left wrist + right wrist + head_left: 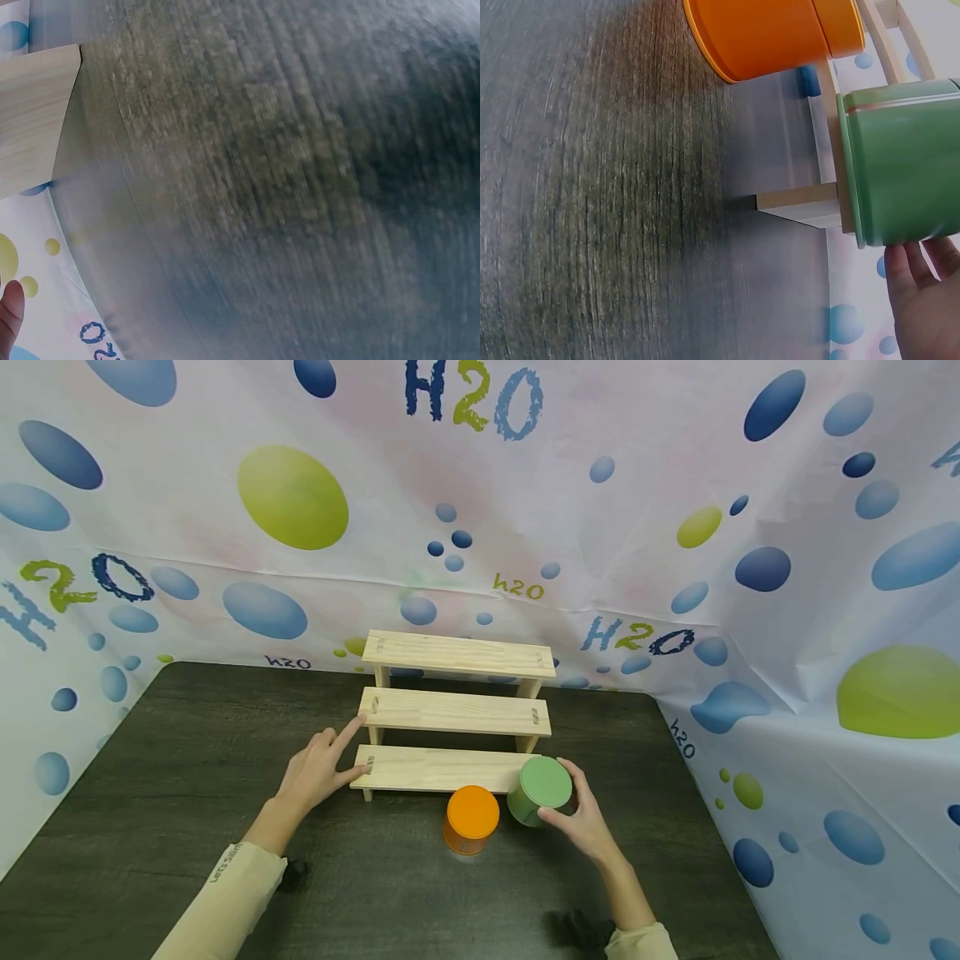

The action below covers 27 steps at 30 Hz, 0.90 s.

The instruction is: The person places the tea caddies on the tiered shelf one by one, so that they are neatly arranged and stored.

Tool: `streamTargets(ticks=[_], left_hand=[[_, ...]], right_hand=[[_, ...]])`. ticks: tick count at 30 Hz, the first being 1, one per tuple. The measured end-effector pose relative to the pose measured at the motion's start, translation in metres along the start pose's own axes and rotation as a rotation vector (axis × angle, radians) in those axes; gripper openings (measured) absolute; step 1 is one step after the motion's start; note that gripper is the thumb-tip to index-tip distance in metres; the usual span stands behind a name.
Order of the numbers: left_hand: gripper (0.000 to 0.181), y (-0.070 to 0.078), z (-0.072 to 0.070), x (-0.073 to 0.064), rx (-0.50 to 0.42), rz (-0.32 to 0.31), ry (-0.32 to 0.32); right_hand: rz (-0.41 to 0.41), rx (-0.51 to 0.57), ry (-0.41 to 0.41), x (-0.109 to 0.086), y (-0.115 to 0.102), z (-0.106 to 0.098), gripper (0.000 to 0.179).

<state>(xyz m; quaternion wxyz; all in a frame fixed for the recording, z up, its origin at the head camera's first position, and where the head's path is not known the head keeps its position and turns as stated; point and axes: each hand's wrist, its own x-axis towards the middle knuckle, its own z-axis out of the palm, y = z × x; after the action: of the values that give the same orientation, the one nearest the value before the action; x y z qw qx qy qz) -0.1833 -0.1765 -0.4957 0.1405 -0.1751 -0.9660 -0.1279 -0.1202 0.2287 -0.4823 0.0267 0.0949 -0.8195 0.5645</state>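
A three-tier wooden step shelf (pixel 450 712) stands toward the back of the dark table. At its left side, my left hand (pixel 315 768) has its index finger at the end of the middle step and its thumb by the end of the lowest step. Only a fingertip of that hand shows in the left wrist view. My right hand (pixel 588 818) grips a green canister (pixel 545 783) from its right side, at the lowest step's right end. In the right wrist view, the green canister (pixel 907 161) appears raised off the tabletop. An orange canister (pixel 471 820) stands on the table left of it.
The dark wood-grain table (pixel 360 885) extends in front of the shelf and to both sides. A white sheet (pixel 525 502) printed with coloured spots and H2O lettering hangs behind and around the table.
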Motion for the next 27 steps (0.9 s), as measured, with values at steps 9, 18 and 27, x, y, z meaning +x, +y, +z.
streamTargets(ticks=[9, 18, 27], left_hand=[[0.085, 0.001, 0.0, 0.001, 0.002, 0.015, 0.023], [0.084, 0.002, 0.0, 0.002, 0.005, 0.002, 0.003], [0.085, 0.0, -0.001, 0.0, 0.009, 0.006, 0.005]], right_hand=[[0.028, 0.01, 0.006, 0.005, 0.001, 0.001, 0.075], [0.056, 0.052, 0.015, 0.007, -0.015, 0.003, 0.075], [0.062, 0.075, 0.014, 0.008, -0.034, 0.006, 0.073]])
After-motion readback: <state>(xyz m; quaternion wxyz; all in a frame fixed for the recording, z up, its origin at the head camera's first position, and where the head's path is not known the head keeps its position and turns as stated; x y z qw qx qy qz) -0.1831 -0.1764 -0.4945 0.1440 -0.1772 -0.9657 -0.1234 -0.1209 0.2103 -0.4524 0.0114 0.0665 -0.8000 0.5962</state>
